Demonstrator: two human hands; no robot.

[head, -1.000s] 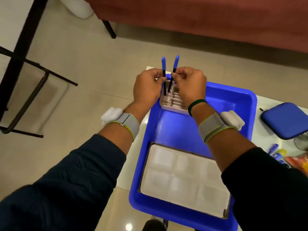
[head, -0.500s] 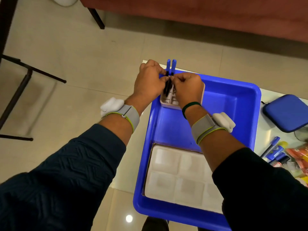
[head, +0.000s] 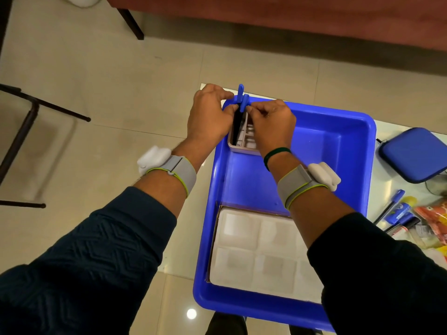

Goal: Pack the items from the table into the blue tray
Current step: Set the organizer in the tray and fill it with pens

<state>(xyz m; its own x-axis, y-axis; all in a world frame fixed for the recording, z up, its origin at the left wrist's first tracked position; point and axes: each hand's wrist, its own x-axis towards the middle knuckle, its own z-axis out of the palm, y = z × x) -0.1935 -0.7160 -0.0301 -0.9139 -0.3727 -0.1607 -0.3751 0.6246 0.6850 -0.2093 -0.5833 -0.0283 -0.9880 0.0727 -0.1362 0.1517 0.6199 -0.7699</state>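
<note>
On the pale table [head: 384, 131], the blue tray [head: 348, 131] held an organizer [head: 244, 143]; between both hands, left hand [head: 208, 117] and right hand [head: 271, 122] pinched blue-capped pens [head: 242, 100].

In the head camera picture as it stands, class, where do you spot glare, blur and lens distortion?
Head view: a round lamp reflection glares on the glossy floor; the items at the right edge look soft and smeared; the blue tray has bowed rims from the wide lens; both hands stay fairly sharp.

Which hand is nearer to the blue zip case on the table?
The right hand. It is over the far end of the blue tray, on the side toward the blue zip case; the left hand is at the tray's far-left corner.
</note>
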